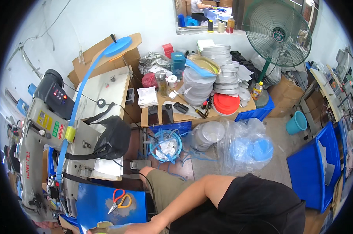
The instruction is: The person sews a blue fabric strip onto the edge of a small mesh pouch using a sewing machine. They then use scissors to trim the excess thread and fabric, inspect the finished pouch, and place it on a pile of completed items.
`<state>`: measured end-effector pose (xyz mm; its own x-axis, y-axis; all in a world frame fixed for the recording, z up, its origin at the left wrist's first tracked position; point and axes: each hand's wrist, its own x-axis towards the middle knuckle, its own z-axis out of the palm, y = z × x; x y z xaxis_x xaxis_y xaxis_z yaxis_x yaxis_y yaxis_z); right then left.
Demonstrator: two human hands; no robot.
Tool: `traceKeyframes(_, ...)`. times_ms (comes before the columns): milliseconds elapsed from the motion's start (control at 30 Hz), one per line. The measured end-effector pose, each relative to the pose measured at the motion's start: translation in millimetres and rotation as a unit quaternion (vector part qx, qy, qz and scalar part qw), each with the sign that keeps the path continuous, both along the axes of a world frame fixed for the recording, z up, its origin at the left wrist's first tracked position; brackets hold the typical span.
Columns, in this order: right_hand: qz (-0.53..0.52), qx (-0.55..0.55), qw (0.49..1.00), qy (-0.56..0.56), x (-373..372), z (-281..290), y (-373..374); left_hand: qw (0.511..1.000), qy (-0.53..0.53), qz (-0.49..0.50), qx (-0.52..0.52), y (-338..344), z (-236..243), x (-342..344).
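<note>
My right forearm reaches down-left from a black short sleeve, and my right hand (145,228) is at the bottom edge, its fingers mostly cut off, beside a pale yellowish and bluish item (108,225). I cannot make out whether it grips that item. My left hand is out of view. Scissors with red and orange handles (119,199) lie on a blue metal surface (92,199). At the left stands a grey sewing machine (46,148), with blue tape (85,82) running down to it from a blue reel (118,46). A black bag (112,138) hangs on the machine.
A cardboard-topped table (231,115) holds stacked rolls (217,54), phones (167,113) and tools. Below are a bucket with tape scraps (164,146) and plastic-wrapped rolls (250,148). A blue bin (305,171) and fan (278,35) stand rightward. A person (198,9) sits beyond the window.
</note>
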<state>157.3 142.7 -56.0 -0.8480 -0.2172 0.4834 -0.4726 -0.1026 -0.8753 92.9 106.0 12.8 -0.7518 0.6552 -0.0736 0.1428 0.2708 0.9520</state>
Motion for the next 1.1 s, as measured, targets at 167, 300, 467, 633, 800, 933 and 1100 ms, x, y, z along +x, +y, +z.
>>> traceKeyframes(167, 0.003, 0.003, 0.998, -0.064, -18, -15, -3, 0.997, 0.012, 0.074, 0.008, -21, -14, -28)
traceKeyframes(300, 0.043, -0.007, 0.997, -0.07, -24, -15, -8, 0.99, 0.026, 0.136, 0.016, -47, -26, -55)
traceKeyframes(467, 0.118, -0.083, 0.986, -0.081, -38, -24, -16, 0.977, 0.045, 0.207, 0.016, -83, -42, -90)
traceKeyframes(633, 0.084, 0.129, 0.986, -0.069, -58, -5, 8, 0.961, 0.062, 0.268, 0.01, -116, -52, -120)
traceKeyframes(800, -0.039, 0.154, 0.979, 0.127, -65, -4, 29, 0.946, 0.072, 0.315, 0.009, -139, -61, -146)
traceKeyframes(933, -0.121, 0.165, 0.96, 0.193, -67, -6, 51, 0.932, 0.081, 0.353, 0.015, -163, -68, -162)
traceKeyframes(1100, -0.093, 0.15, 0.971, 0.163, -83, -10, 47, 0.898, 0.062, 0.434, 0.043, -266, -86, -153)
